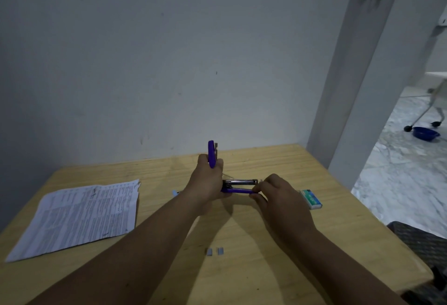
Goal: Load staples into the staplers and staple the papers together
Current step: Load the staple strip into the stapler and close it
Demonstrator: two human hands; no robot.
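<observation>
A purple stapler [238, 186] is held open above the wooden table [278, 244]. Its lid stands upright and its metal staple channel lies level, pointing right. My left hand [206, 181] grips the stapler at the hinge and lid. My right hand [278, 195] pinches the front end of the base and channel. Whether a staple strip sits between its fingertips is not clear. Two short staple strips [214, 251] lie on the table nearer to me. A green and white staple box [310, 199] lies just right of my right hand. Printed papers [79, 215] lie at the left.
The table stands against a grey wall [169, 62]. A small pale object [175, 193] peeks out behind my left forearm. At the right, a doorway shows a marble floor with a blue bowl [425, 133] and a wheeled stand. A dark woven surface [423, 237] sits off the table's right edge.
</observation>
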